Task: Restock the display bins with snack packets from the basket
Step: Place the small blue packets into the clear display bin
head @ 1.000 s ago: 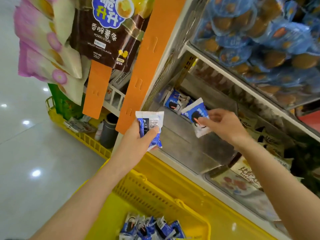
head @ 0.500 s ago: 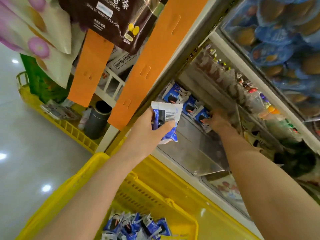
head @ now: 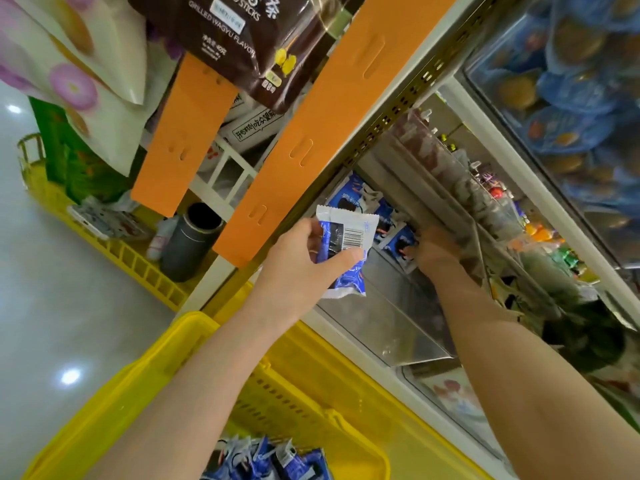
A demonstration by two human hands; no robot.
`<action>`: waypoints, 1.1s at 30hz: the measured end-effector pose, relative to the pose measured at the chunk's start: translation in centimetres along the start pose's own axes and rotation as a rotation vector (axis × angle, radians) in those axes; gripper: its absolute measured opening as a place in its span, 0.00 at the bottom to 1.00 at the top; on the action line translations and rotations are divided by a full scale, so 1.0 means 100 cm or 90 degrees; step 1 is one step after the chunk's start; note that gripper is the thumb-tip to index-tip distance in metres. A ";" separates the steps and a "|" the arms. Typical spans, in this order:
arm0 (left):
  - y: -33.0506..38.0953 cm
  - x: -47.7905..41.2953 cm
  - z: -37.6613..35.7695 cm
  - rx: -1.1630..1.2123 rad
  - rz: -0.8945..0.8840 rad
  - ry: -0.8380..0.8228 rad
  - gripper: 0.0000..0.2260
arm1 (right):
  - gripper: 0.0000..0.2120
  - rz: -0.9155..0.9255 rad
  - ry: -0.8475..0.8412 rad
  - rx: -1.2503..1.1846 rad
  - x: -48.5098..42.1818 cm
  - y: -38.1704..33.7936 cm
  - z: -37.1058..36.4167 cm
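My left hand (head: pixel 304 261) grips a blue and white snack packet (head: pixel 346 244) with its barcode side up, in front of the clear display bin (head: pixel 398 337). My right hand (head: pixel 434 247) reaches deep into that bin and presses on a blue packet (head: pixel 401 242) among a few others (head: pixel 353 199) at the bin's back. Its fingertips are partly hidden by the bin's upper wall. The yellow basket (head: pixel 114 410) sits below my arms, with several blue packets (head: pixel 270 459) at its bottom.
Orange strips (head: pixel 298 147) and hanging snack bags (head: pixel 239 32) are above left. A second yellow basket (head: pixel 114 251) with a dark cylinder (head: pixel 190 244) stands on the floor at left. Bins of blue-wrapped snacks (head: pixel 571 81) fill the upper right.
My right hand carried its packet from in front of the bin to the back of it. The left hand stayed near the bin's mouth with its packet. The view tilted.
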State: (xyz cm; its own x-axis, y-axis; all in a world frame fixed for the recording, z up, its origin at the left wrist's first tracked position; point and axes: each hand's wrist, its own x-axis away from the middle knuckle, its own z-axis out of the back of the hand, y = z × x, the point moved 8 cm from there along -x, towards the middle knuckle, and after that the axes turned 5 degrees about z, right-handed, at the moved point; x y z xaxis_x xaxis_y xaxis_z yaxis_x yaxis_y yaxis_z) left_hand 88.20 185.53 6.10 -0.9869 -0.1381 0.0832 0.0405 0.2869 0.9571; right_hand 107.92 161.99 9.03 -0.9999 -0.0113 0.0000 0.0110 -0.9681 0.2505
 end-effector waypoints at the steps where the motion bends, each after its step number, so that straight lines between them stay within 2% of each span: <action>1: 0.001 0.000 0.000 -0.011 -0.002 0.001 0.16 | 0.21 0.012 0.014 -0.004 0.004 -0.006 0.006; 3: 0.002 0.002 0.000 -0.020 -0.009 -0.004 0.15 | 0.19 0.070 0.079 -0.075 0.020 -0.026 0.025; 6: 0.006 0.004 -0.002 -0.024 -0.021 -0.010 0.15 | 0.12 0.146 0.161 -0.355 0.064 -0.054 0.060; 8: 0.007 0.007 -0.005 -0.018 -0.023 -0.019 0.14 | 0.11 0.208 0.143 -0.516 0.100 -0.070 0.074; 11: 0.010 0.012 -0.012 -0.042 -0.030 -0.030 0.11 | 0.12 0.287 0.027 -0.648 0.150 -0.092 0.081; 14: 0.013 0.018 -0.019 -0.087 -0.038 -0.019 0.12 | 0.06 0.334 0.035 -0.651 0.175 -0.095 0.088; 16: 0.014 0.023 -0.017 -0.112 -0.038 0.034 0.13 | 0.04 0.344 0.106 -0.665 0.184 -0.088 0.097; 18: 0.011 0.027 -0.013 -0.147 -0.020 0.090 0.14 | 0.03 0.386 0.227 -0.640 0.197 -0.079 0.110; 20: 0.002 0.030 -0.015 -0.151 0.056 0.080 0.13 | 0.04 0.481 0.333 -0.540 0.217 -0.078 0.118; 22: -0.008 0.035 -0.023 -0.004 0.167 0.037 0.11 | 0.06 0.557 0.379 -0.453 0.234 -0.080 0.115; 25: -0.007 0.044 -0.035 0.280 0.230 -0.028 0.14 | 0.07 0.611 0.380 -0.341 0.249 -0.079 0.105; 27: -0.002 0.045 -0.036 0.362 0.220 -0.066 0.18 | 0.07 0.638 0.379 -0.269 0.255 -0.078 0.099; 31: 0.000 0.046 -0.035 0.271 0.186 -0.081 0.11 | 0.09 0.668 0.364 -0.217 0.262 -0.077 0.094; 33: 0.002 0.046 -0.035 0.233 0.165 -0.086 0.10 | 0.11 0.624 0.308 -0.298 0.257 -0.073 0.093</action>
State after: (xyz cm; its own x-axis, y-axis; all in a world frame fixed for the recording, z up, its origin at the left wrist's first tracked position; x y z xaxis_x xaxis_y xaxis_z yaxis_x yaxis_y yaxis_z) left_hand 84.24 181.64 7.65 -0.9640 0.1001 0.2465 0.2547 0.6149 0.7463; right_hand 82.13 171.09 16.21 -0.4615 -0.7940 -0.3957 0.8708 -0.4907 -0.0311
